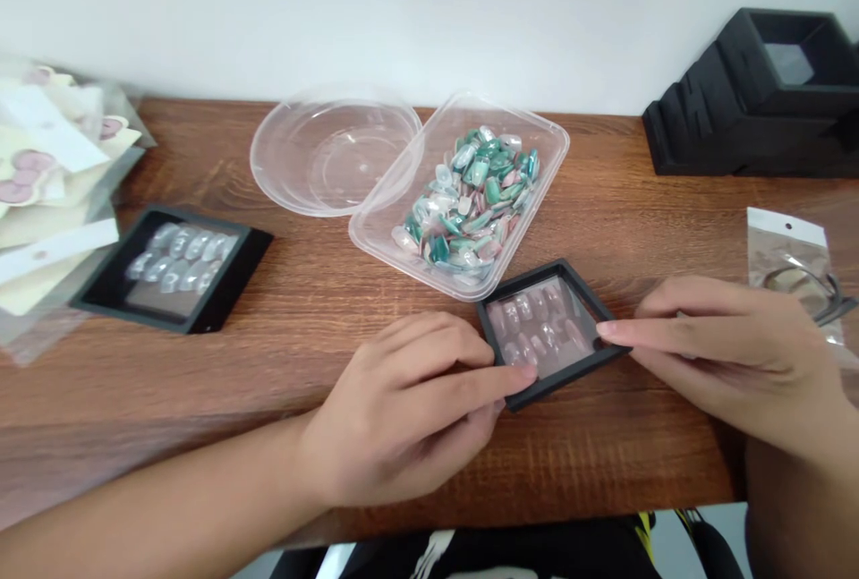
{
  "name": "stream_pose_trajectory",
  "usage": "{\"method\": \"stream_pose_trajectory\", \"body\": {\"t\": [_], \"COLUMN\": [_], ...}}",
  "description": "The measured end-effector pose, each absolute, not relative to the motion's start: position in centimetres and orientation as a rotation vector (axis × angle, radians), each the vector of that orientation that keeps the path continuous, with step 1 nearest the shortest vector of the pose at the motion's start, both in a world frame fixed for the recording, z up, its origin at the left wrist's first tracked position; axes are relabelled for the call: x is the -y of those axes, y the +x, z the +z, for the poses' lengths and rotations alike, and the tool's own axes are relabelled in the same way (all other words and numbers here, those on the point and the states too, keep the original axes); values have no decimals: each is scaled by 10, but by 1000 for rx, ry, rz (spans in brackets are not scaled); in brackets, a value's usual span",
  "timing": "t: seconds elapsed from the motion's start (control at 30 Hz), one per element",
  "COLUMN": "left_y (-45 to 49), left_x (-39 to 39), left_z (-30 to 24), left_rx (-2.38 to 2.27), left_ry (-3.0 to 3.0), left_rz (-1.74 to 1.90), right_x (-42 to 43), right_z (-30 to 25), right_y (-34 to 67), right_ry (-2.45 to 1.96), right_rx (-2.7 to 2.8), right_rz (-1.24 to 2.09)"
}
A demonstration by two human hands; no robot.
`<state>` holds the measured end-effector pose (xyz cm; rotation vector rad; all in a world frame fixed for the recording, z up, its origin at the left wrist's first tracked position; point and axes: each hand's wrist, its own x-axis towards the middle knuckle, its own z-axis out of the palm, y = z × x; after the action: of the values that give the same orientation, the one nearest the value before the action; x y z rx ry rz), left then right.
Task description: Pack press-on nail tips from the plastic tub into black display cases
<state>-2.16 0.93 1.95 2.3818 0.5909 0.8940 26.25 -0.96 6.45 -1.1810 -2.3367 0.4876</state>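
Note:
A small black square frame case (548,328) with pale press-on nails behind a clear film lies on the wooden table near its front edge. My left hand (409,409) grips its left and near corner, fingers curled round the rim. My right hand (718,351) holds its right edge, fingertips pressed on the frame. Just behind it stands a clear rectangular tub (463,190) heaped with green, white and pink false nails.
A clear round lid (332,149) leans under the tub's left side. A second black frame case (178,266) with nails lies at left, beside stacked bagged cards (50,185). Black stepped boxes (758,96) stand back right. A clear zip bag (795,266) lies at right.

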Motion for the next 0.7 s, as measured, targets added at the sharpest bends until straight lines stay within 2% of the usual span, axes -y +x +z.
{"method": "stream_pose_trajectory", "body": {"t": [0.47, 0.7], "left_y": [-22, -22], "left_x": [-4, -4], "left_z": [15, 14], "left_rx": [-710, -694], "left_ry": [2511, 2539], "left_rz": [730, 652], "right_x": [10, 8], "right_z": [53, 51], "right_y": [264, 265], "right_ry": [-1257, -1230], "right_rx": [2391, 2404], "right_rz": [962, 957]}}
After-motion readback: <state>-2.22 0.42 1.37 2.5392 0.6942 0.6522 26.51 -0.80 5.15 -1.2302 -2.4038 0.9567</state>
